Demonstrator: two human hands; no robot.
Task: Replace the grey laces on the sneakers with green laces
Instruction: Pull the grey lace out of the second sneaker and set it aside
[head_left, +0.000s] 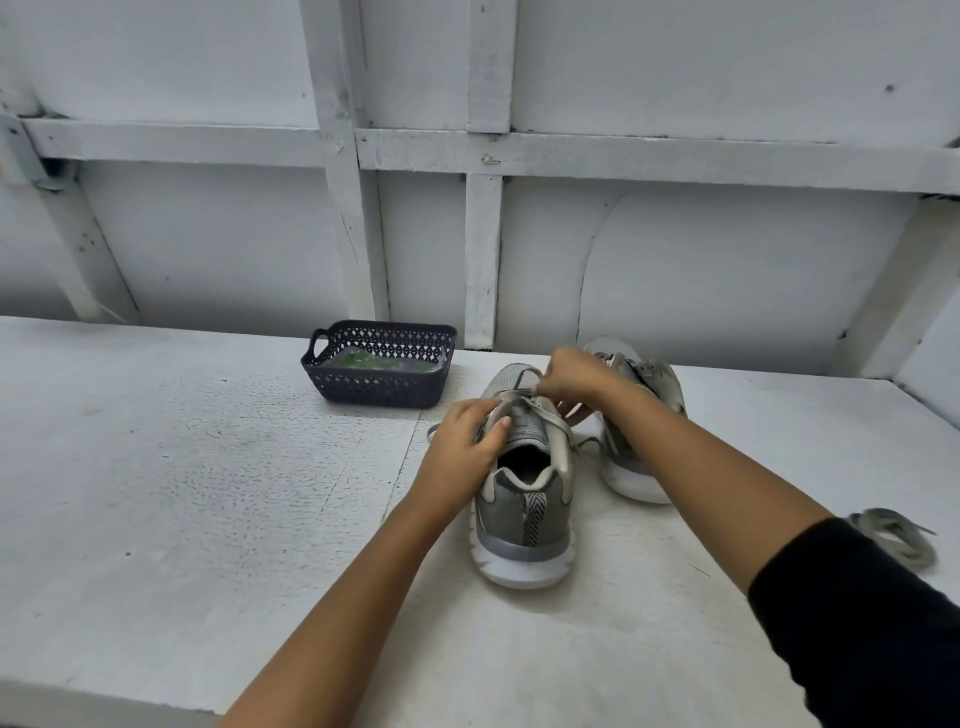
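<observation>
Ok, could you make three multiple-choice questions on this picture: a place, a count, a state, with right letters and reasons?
1. The green laces lie: A in the dark plastic lattice basket; B in a sneaker; C on the wall ledge.
2. Grey mesh sneakers on the white table: A one; B two; C three.
3. The grey lace of the near sneaker is: A threaded in the shoe; B gone; C tied in a bow.

1 A: green shows inside the basket.
2 B: the near sneaker and the far sneaker.
3 A: the right hand pinches it at the eyelets; the left hand grips the shoe.
</observation>
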